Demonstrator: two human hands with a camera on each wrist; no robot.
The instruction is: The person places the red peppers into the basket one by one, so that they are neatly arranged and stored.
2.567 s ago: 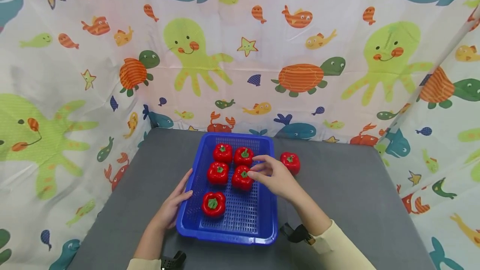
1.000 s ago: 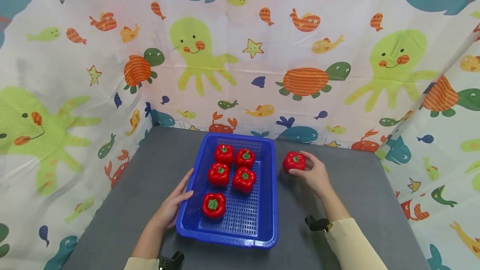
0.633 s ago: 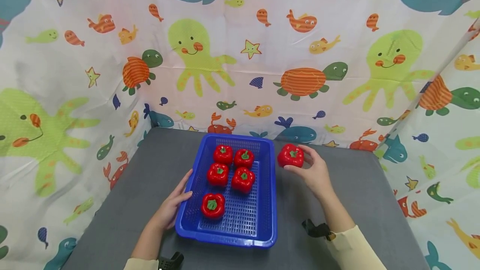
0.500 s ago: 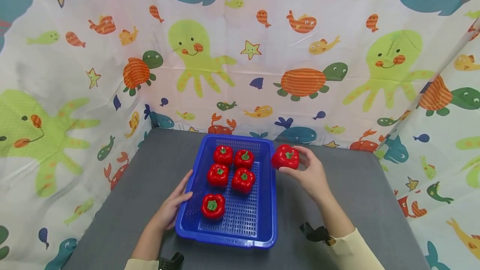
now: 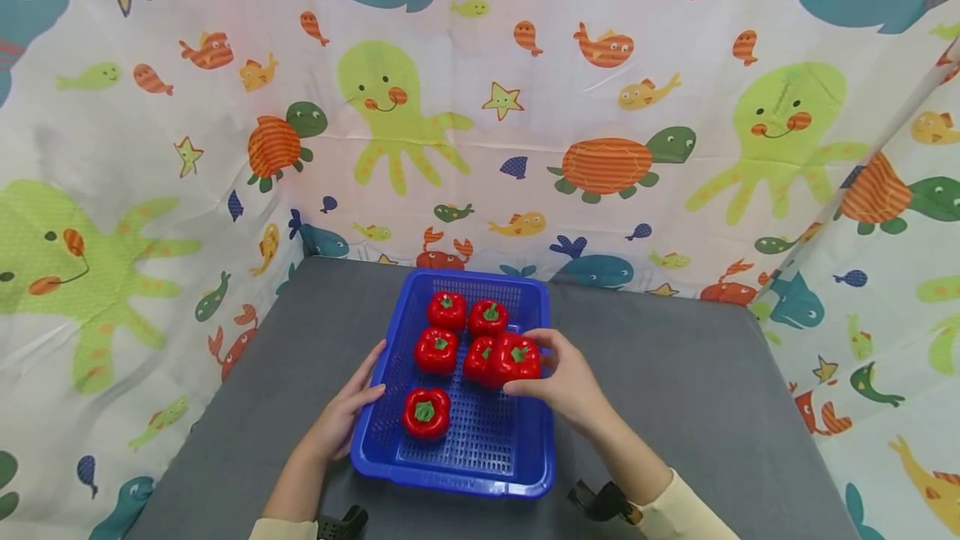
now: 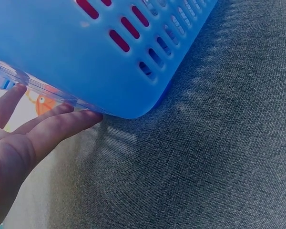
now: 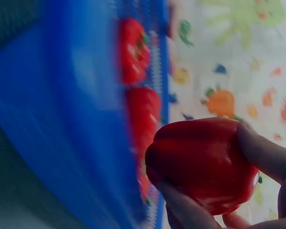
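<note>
A red bell pepper (image 5: 517,359) with a green stem is held between the thumb and fingers of my right hand (image 5: 573,382), over the right part of the blue plastic basket (image 5: 452,477). It partly covers another bell pepper (image 5: 477,357) lying in the basket. The right wrist view shows the held bell pepper (image 7: 205,162) raised above the basket's side. My left hand (image 5: 347,411) touches the basket's left side with its fingers extended. In the left wrist view, the fingertips of that hand (image 6: 33,138) rest against the outer basket wall (image 6: 81,62).
Several more red bell peppers stand in the basket, including one at the back left (image 5: 447,312) and one near the front left (image 5: 426,413). The basket sits on a dark grey table (image 5: 675,407). A sea-animal printed curtain (image 5: 480,132) encloses the back and sides.
My right hand took hold of the bell pepper on the table right of the basket, lifted it, and carried it left over the basket. The left hand stayed at the basket's side.
</note>
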